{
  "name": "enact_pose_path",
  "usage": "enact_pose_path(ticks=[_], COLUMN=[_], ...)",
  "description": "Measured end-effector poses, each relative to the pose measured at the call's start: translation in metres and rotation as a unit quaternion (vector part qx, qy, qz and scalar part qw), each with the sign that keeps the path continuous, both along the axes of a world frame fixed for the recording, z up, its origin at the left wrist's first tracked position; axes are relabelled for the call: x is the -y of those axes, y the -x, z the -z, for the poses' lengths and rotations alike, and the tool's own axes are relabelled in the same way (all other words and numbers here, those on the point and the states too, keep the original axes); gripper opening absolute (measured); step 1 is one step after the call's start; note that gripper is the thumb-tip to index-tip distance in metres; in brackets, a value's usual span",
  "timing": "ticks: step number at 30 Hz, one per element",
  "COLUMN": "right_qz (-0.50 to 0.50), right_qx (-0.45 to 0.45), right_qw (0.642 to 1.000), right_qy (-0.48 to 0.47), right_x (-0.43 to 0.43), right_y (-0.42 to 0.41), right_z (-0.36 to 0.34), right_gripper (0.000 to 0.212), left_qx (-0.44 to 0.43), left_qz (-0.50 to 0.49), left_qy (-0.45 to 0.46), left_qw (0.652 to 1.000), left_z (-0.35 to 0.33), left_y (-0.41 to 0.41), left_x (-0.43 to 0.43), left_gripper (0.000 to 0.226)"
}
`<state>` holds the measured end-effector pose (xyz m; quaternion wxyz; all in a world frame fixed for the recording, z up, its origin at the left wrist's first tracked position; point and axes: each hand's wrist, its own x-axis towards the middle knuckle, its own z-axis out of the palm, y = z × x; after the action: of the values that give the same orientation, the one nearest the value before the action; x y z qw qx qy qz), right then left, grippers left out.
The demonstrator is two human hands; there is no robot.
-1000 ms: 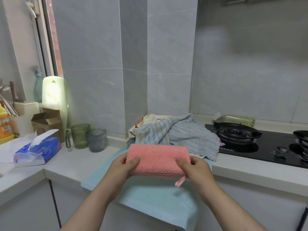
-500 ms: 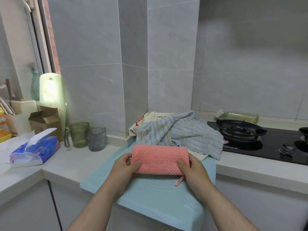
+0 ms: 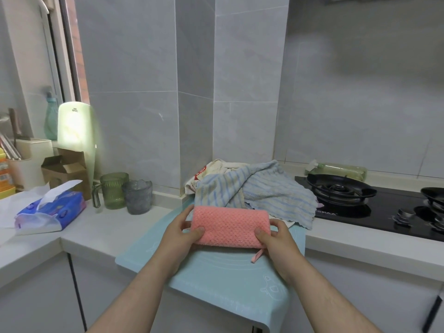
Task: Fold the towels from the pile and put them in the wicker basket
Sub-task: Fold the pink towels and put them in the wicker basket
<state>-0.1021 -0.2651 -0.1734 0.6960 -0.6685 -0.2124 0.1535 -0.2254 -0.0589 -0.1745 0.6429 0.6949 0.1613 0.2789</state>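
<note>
Grips one folded pink towel (image 3: 229,227) at both short ends: left hand (image 3: 180,233) and right hand (image 3: 276,239), thumbs on top, fingers curled behind. Runs long axis left to right, over one pale blue mat (image 3: 216,280); cannot tell whether touching it. Dangles one pink loop (image 3: 257,255) from the lower right corner. Just behind: one pile of striped towels (image 3: 259,193). Farther left: two cups, green mug (image 3: 114,189) beside grey cup (image 3: 138,195), and one tissue pack (image 3: 50,210).

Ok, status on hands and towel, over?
Left hand, right hand grip ends of folded pink towel. Striped towels piled behind. No wicker basket in view.
</note>
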Motion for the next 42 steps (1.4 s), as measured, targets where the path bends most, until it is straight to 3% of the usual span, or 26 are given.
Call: enact_pose_path(ticks=[3, 7, 23, 30, 36, 42], right_qz=[0.028, 0.034, 0.038, 0.029, 0.026, 0.032], right_qx=[0.059, 0.112, 0.129, 0.11, 0.109, 0.11], right_qw=[0.998, 0.992, 0.986, 0.989, 0.989, 0.981], right_qy=[0.021, 0.053, 0.099, 0.091, 0.101, 0.156], right_x=[-0.002, -0.004, -0.004, -0.005, -0.004, -0.007], right_y=[0.008, 0.013, 0.007, -0.004, -0.004, 0.001], right_z=[-0.003, -0.004, 0.001, 0.01, 0.01, 0.003], right_gripper=[0.042, 0.044, 0.047, 0.048, 0.05, 0.055], left_qx=[-0.001, 0.002, 0.0, -0.013, -0.018, -0.057], left_qz=[0.002, -0.003, -0.03, -0.03, -0.045, -0.066], left_qy=[-0.069, -0.058, -0.113, -0.086, -0.1, -0.107], left_qw=[0.998, 0.998, 0.993, 0.996, 0.994, 0.99], left_z=[0.0, 0.002, 0.009, 0.015, 0.013, 0.01], left_y=[0.001, 0.001, 0.003, 0.001, 0.0, 0.001], left_x=[0.004, 0.004, 0.001, -0.004, -0.002, 0.002], left_gripper=[0.06, 0.055, 0.05, 0.062, 0.056, 0.058])
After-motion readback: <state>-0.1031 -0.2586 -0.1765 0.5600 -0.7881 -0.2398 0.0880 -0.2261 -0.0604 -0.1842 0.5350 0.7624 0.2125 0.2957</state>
